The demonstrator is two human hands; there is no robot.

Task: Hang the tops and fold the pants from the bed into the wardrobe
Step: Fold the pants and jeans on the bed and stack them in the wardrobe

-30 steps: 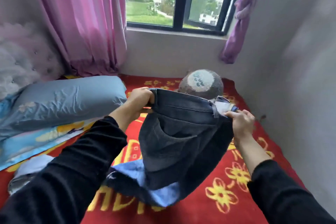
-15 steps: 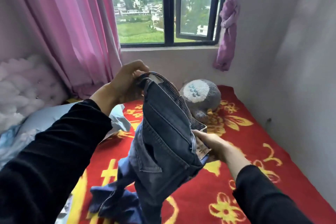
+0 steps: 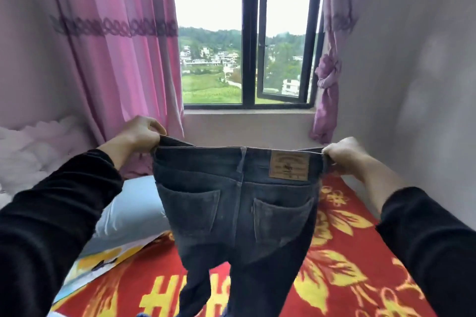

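Note:
Dark grey jeans (image 3: pixel 239 213) hang spread out in front of me, back side toward me, with two back pockets and a brown leather patch on the waistband. My left hand (image 3: pixel 140 134) grips the waistband's left end. My right hand (image 3: pixel 343 153) grips its right end. The waistband is stretched level between both hands, above the red bed cover (image 3: pixel 342 265). The legs drop down past the bottom edge of the view. No wardrobe is visible.
A light blue pillow (image 3: pixel 128 211) lies on the bed at left, beside a white tufted headboard (image 3: pixel 31 147). Pink curtains (image 3: pixel 116 46) flank a black-framed window (image 3: pixel 247 59) straight ahead. A grey wall (image 3: pixel 412 85) runs close along the bed's right side.
The jeans went from a bunched, twisted bundle to fully spread out. My hands rose and moved apart, pulling the waistband level. My view tilted upward; the stuffed toy is now hidden.

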